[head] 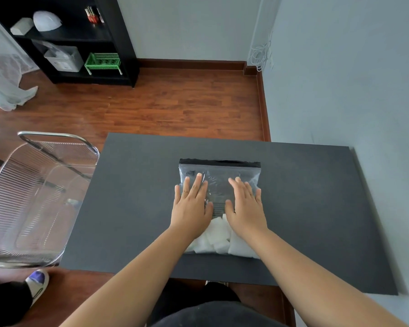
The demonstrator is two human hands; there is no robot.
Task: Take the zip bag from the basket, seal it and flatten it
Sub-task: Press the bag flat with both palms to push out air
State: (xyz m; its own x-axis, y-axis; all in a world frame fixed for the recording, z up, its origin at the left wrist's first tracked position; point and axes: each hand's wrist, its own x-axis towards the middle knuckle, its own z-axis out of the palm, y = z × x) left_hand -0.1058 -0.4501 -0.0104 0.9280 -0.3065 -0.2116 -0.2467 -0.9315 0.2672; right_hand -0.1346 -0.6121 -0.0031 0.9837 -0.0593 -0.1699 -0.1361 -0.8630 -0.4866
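A clear zip bag (219,179) with a black zip strip along its far edge lies flat on the dark table (305,208). White foam pieces (219,237) fill its near end. My left hand (191,204) presses on the bag's left half with straight fingers. My right hand (246,205) presses flat on the right half, beside the left one. The wire basket (40,197) stands to the left of the table, and I see nothing in it.
The table's right side lies against a grey wall. A black shelf unit (80,43) with a green crate stands at the far left on the wooden floor. A shoe (37,283) shows near the basket's near corner.
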